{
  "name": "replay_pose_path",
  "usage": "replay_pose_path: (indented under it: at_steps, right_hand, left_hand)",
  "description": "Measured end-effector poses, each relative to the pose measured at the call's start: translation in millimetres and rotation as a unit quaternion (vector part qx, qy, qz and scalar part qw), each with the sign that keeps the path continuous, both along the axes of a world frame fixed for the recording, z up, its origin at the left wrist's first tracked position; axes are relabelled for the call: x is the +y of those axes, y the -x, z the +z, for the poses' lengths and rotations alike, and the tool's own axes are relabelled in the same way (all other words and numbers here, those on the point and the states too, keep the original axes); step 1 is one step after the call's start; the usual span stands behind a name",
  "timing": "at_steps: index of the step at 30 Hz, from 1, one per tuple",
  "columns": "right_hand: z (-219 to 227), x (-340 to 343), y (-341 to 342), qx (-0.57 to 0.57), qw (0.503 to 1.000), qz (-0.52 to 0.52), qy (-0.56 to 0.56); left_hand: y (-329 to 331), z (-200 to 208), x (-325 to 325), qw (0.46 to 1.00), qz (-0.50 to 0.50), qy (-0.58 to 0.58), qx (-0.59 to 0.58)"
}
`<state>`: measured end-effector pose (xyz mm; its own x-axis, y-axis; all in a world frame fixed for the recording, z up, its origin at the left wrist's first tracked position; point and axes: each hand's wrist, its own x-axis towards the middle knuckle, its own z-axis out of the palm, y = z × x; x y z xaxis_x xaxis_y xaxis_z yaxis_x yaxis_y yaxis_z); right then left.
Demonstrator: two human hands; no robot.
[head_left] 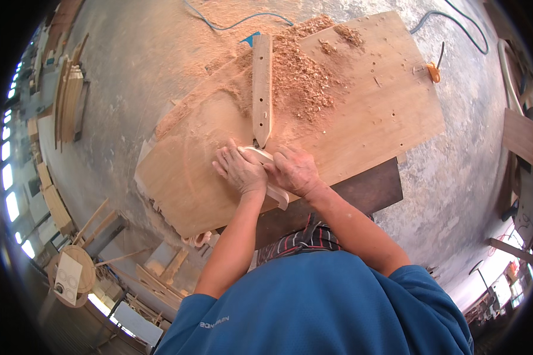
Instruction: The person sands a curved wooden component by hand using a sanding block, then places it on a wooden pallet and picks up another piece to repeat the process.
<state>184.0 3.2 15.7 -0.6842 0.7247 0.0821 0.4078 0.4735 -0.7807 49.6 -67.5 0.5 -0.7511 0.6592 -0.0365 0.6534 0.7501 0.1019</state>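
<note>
A pale, curved wooden piece (278, 196) lies aslant on the plywood tabletop (349, 118), its near end reaching past the table's front edge. My left hand (244, 171) presses on its left side, fingers pointing up and left. Opposite, my right hand (295, 170) grips it with bent fingers. The piece's far end is close to a small dark cutter (257, 144), which sits under the near tip of a narrow wooden bar (262, 89) with a row of holes. Whether cutter and wood touch I cannot tell.
Wood shavings (305, 77) are heaped beside the bar and scattered over the concrete floor beyond. A dark board (370, 188) juts out at the front edge. An orange object (433, 73) hangs at the right corner. Cables (456, 21) lie on the floor; boards (70, 106) are stacked at left.
</note>
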Motion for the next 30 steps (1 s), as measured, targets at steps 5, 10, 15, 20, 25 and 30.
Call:
replay_pose_path:
  at_steps: [5, 10, 15, 20, 25, 30]
  right_hand:
    - [2, 0, -2, -0.03, 0.999, -0.002, 0.033]
    - [20, -12, -27, -0.082, 0.994, -0.072, 0.028]
    - [44, -37, -43, -0.13, 0.957, -0.245, 0.084]
    - [37, -33, -45, -0.255, 0.884, -0.211, 0.331]
    - [-9, -55, -53, -0.152, 0.879, -0.212, 0.398]
    - [-7, -59, -54, -0.104, 0.874, -0.209, 0.426]
  left_hand:
    - [-1, 4, 4, 1.0, 0.01, 0.009, -0.01]
    - [-2, 2, 2, 1.0, 0.008, 0.002, 0.02]
    - [-4, 0, 2, 0.999, 0.008, 0.007, 0.031]
    - [-1, -5, -2, 0.998, 0.012, 0.012, 0.052]
    - [-6, -1, 6, 0.999, 0.01, 0.002, 0.052]
    - [-4, -4, 3, 0.999, 0.018, -0.003, 0.049]
